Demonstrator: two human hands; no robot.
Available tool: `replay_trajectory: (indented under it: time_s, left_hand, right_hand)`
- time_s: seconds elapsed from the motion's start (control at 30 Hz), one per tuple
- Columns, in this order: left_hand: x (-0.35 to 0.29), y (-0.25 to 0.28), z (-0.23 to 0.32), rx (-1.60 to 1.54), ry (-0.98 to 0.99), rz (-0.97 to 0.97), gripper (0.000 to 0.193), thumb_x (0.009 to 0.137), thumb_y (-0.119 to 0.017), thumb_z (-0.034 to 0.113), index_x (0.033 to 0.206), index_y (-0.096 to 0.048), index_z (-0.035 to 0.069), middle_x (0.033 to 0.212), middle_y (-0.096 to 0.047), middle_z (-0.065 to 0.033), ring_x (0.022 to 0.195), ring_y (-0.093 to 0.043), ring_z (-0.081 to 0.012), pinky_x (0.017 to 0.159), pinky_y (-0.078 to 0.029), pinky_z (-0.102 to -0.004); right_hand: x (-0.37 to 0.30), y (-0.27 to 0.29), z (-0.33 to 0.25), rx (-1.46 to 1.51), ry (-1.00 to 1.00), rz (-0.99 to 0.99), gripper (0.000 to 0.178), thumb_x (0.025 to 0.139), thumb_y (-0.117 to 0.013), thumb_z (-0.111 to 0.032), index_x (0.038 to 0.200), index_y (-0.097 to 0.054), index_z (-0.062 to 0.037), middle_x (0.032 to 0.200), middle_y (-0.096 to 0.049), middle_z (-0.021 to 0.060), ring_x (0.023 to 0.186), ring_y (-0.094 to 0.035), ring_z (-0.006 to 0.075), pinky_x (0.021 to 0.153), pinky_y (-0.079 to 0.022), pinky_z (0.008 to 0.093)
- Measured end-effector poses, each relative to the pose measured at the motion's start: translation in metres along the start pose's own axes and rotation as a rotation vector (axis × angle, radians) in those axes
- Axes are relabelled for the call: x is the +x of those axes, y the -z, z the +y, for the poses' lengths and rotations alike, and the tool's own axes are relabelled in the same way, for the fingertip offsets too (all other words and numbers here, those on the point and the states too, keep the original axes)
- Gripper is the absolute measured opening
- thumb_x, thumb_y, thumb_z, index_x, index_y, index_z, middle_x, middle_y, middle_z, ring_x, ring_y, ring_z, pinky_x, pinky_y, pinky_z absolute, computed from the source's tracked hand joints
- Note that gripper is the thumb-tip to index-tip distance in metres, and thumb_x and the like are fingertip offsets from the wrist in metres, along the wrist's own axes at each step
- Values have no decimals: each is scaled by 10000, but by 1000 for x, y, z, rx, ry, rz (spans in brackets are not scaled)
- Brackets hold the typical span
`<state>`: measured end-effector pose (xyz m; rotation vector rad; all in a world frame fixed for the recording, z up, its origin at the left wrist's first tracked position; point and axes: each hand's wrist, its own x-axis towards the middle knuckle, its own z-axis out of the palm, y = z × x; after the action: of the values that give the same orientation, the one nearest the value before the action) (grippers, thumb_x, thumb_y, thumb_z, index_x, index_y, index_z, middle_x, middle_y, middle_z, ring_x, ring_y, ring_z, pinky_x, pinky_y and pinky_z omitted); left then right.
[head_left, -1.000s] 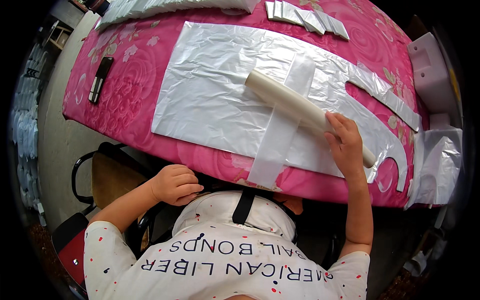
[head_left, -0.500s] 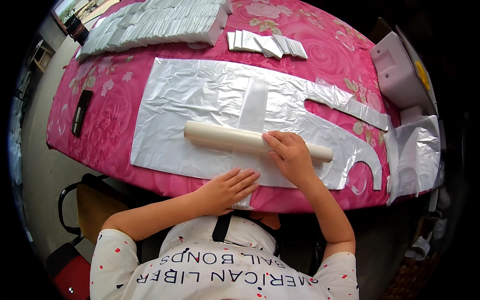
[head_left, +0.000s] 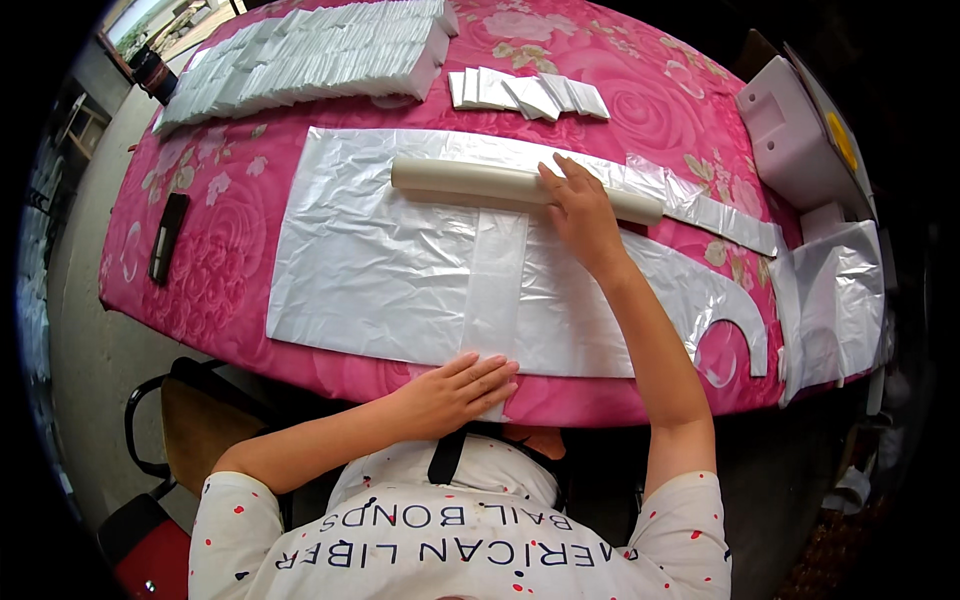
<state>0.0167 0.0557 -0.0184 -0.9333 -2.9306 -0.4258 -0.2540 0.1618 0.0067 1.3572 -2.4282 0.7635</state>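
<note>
Both hands are open over a large silvery-white plastic sheet [head_left: 350,285], which lies on a worktop [head_left: 640,115] covered with pink floral cloth. The left hand [head_left: 462,392] rests flat, fingers together and stretched out, on the near end of a narrow pale strip [head_left: 494,275] by the worktop's near edge; that spot suits pinning the strip so it does not slip or ruck. The strip crosses the sheet away from the person, up to a long cream tube [head_left: 455,181] lying crosswise on the sheet's far half. The right hand [head_left: 583,205] is laid over the tube right of its middle, fingers spread rather than wrapped round, a hold that would likely press down while letting the tube turn. The sheet is spread broad, though creased, probably to give the tube an even bed. A dark flat object [head_left: 168,240], a long row of folded white packets [head_left: 310,58] and a small fan of folded squares [head_left: 530,93] sit apart, seemingly kept clear of the tube.
</note>
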Motion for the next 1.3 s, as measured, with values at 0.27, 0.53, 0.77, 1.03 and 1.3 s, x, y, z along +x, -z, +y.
replay_trajectory:
  time_s: [0.27,0.53,0.77,1.03,1.3]
  left_hand:
    - [-20,5,-7,-157,-72,104,424,788,-557,122,1196,-503,15,1291,-469,-134,1168,-479,-244,992,-394,-354]
    - [-18,27,-19,-363,-151,239,376,770,-539,93,1132,-542,-10,1229,-521,-127,1147,-501,-253,932,-445,-318]
    - [2,31,-30,-119,161,230,682,603,-646,162,1239,-461,-1,1271,-488,-146,1199,-453,-288,1015,-347,-416]
    - [13,24,-41,-168,259,341,585,647,-642,163,1188,-504,-13,1071,-596,-141,977,-576,-290,841,-449,-386]
    - [38,42,-50,-753,717,443,405,886,-500,230,1201,-475,-24,1103,-556,-201,915,-574,-331,758,-460,-409]
  right_hand:
    - [-85,22,-71,399,280,-470,478,690,-536,67,1158,-543,-34,1239,-511,127,1181,-452,314,978,-398,383]
    - [-97,26,-86,428,233,-439,496,658,-571,54,1146,-549,-32,1224,-519,128,1158,-467,309,952,-415,372]
    - [-105,12,-89,368,177,-261,428,656,-597,52,1075,-599,-37,1127,-572,105,1059,-523,293,889,-453,359]
    - [-104,25,-81,288,95,-249,334,682,-628,9,1005,-647,-76,998,-627,54,881,-576,244,751,-496,331]
    - [-74,21,-81,659,-667,-391,162,833,-588,-131,864,-653,15,679,-632,64,572,-593,131,552,-469,252]
